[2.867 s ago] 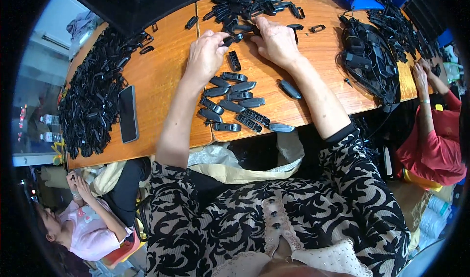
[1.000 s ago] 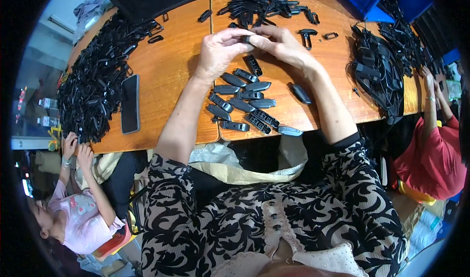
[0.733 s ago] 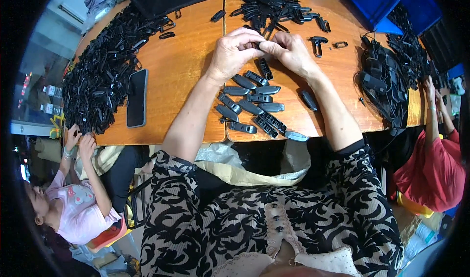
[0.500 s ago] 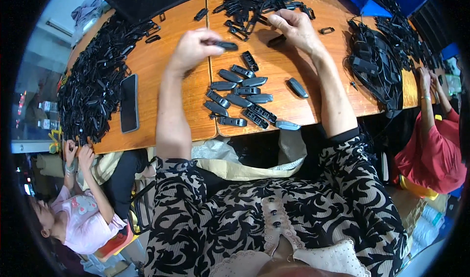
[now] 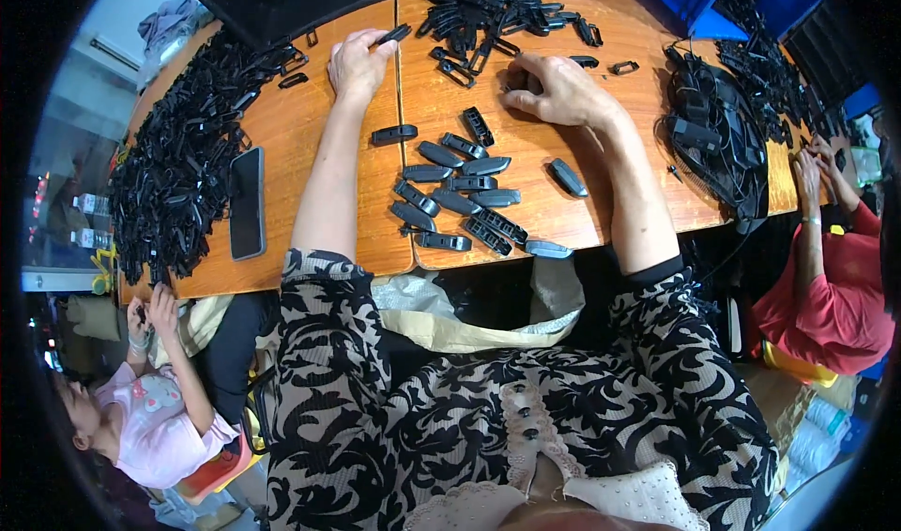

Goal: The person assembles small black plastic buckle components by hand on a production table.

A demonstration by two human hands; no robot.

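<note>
At the far side of the table, my left hand (image 5: 358, 65) is closed on a small black plastic piece (image 5: 394, 35) at its fingertips. My right hand (image 5: 556, 90) is low over the wood, fingers curled over a dark piece (image 5: 527, 82) that they mostly hide. Between my forearms lies a loose group of elongated black plastic casings (image 5: 460, 203), some showing ribbed hollow undersides. One casing (image 5: 394, 134) sits apart on the left of the group, another (image 5: 567, 177) on its right. Beyond my hands is a heap of black frames and parts (image 5: 479, 10).
A large pile of black parts (image 5: 178, 156) covers the table's left end, beside a dark phone (image 5: 248, 203). Tangled black straps and cables (image 5: 713, 128) lie on the right. Co-workers sit on both sides, one in pink (image 5: 164, 418), one in red (image 5: 826, 296).
My left hand has let go of a casing, now lying left of the group, and moved away to the small black piece. My right hand has come nearer and lower, over the dark piece.
</note>
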